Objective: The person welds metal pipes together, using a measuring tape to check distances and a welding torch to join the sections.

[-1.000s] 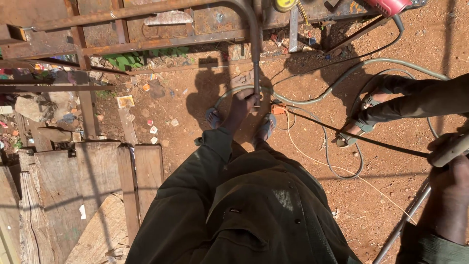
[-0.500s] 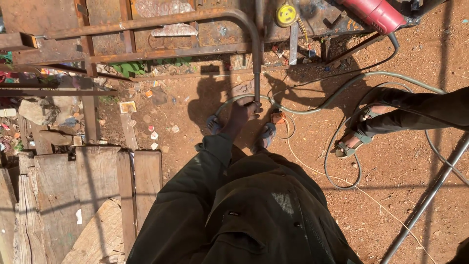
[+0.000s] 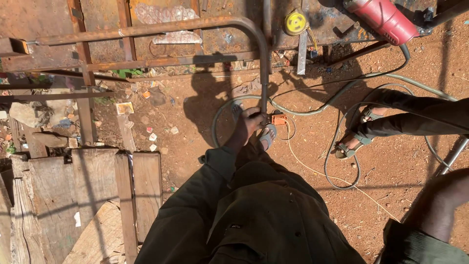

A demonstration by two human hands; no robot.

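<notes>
Planks: grey wooden boards (image 3: pixel 105 195) on the red ground, far left.
Bent pipe: rusty steel tube (image 3: pixel 264 73), long axis upright below its bend, foot near the sandalled feet.
Left hand: (image 3: pixel 248 124) fingers clenched round the pipe's lower end; nearer hand.
Right hand: forearm only (image 3: pixel 439 200), well apart; fingers unseen, cannot tell.
Grinder: red (image 3: pixel 382 19), on the table.
</notes>
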